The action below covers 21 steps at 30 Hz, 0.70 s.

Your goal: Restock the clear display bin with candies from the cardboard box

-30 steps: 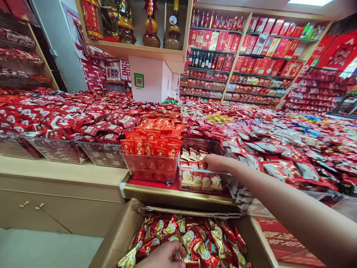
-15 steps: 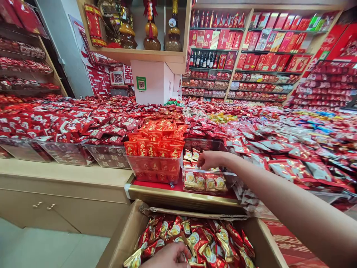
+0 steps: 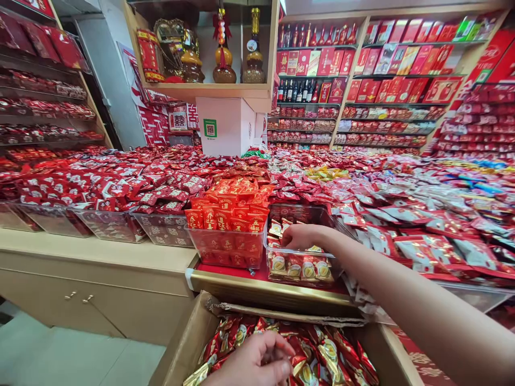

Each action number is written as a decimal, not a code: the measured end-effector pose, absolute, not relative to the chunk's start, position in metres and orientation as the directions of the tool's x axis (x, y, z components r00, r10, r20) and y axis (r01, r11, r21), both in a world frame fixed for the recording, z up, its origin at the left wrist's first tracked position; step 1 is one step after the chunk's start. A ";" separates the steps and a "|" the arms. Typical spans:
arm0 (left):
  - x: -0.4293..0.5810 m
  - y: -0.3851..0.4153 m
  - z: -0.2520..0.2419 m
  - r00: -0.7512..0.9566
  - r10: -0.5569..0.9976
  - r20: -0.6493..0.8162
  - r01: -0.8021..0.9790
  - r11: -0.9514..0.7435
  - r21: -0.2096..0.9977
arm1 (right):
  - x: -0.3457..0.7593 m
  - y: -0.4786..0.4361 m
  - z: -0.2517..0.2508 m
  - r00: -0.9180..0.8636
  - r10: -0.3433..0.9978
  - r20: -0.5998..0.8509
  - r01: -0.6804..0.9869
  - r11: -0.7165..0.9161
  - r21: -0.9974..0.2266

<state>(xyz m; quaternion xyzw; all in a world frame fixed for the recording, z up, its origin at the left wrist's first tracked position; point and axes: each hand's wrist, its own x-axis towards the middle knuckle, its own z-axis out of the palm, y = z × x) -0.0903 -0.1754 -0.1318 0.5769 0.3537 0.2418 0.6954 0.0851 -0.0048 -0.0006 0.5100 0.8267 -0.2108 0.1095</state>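
My right hand [image 3: 304, 237] reaches into a clear plastic bin [image 3: 330, 264] of small red-and-gold wrapped snack packets [image 3: 308, 268]. Its fingers are curled together and point down among the packets; the fingertips and whatever they hold are hidden. At the bottom, my left hand [image 3: 257, 358] hovers over an open cardboard box [image 3: 396, 348] heaped with loose packets [image 3: 330, 351] of similar red-and-gold wrapping. The left fingers are loosely bent, apart from the thumb, and nothing shows between them.
Left of the bin stands a clear bin of orange-red packets [image 3: 229, 236]. A gold-edged counter ledge [image 3: 273, 286] separates the bins from the box. Large heaps of red packets [image 3: 169, 185] cover the display behind, and white-and-red packets [image 3: 422, 252] lie to the right.
My left hand has risen off the packets in the box, its fingers now extended more. My right hand has dipped slightly deeper into the bin. The whole view has shifted a little.
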 end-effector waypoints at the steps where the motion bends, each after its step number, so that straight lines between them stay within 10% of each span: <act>1: -0.089 -0.175 -0.113 0.602 0.775 -0.190 0.091 0.169 0.981 | 0.087 -0.006 0.000 -0.459 0.799 -0.388 0.885 0.377 -0.272; 5: -0.087 -0.161 -0.034 0.465 0.874 0.141 0.140 -0.230 0.963 | 0.092 -0.017 0.004 -0.496 0.796 -0.347 0.852 0.370 -0.369; 9: -0.070 -0.128 0.024 0.476 0.670 0.570 0.333 -0.737 0.588 | 0.094 -0.027 0.004 -0.509 0.813 -0.284 0.827 0.369 -0.424; 21: -0.004 -0.039 0.037 0.513 0.842 -0.168 0.846 -0.463 0.266 | 0.096 -0.033 -0.008 -0.346 0.916 -0.201 0.695 0.106 -0.711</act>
